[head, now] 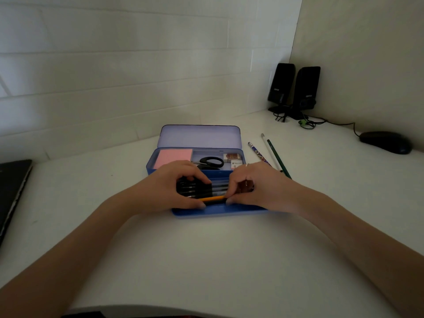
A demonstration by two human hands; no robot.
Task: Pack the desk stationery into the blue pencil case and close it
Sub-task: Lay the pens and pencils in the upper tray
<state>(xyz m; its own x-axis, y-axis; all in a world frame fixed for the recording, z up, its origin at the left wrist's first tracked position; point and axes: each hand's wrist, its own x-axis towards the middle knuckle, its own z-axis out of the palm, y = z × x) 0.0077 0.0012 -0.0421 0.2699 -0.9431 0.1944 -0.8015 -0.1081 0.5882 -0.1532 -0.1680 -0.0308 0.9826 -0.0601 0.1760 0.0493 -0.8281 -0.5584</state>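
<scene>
In the head view, our left hand (171, 187) and right hand (252, 187) curled over a bundle of pens (206, 190) in the front tray of the blue pencil case (220, 212), open on the desk (206, 260). Three pencils (273, 154) lay just beside it; we judged a crooked pen might jam the lid (199, 136).

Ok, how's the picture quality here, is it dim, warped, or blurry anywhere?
Head view: dim overall, with a darkened fringe; wide-angle lens bows the wall lines and stretches the forearms; the pens under the left hand and right hand merge into dark shadow; the speakers show soft, unreadable logos.
</scene>
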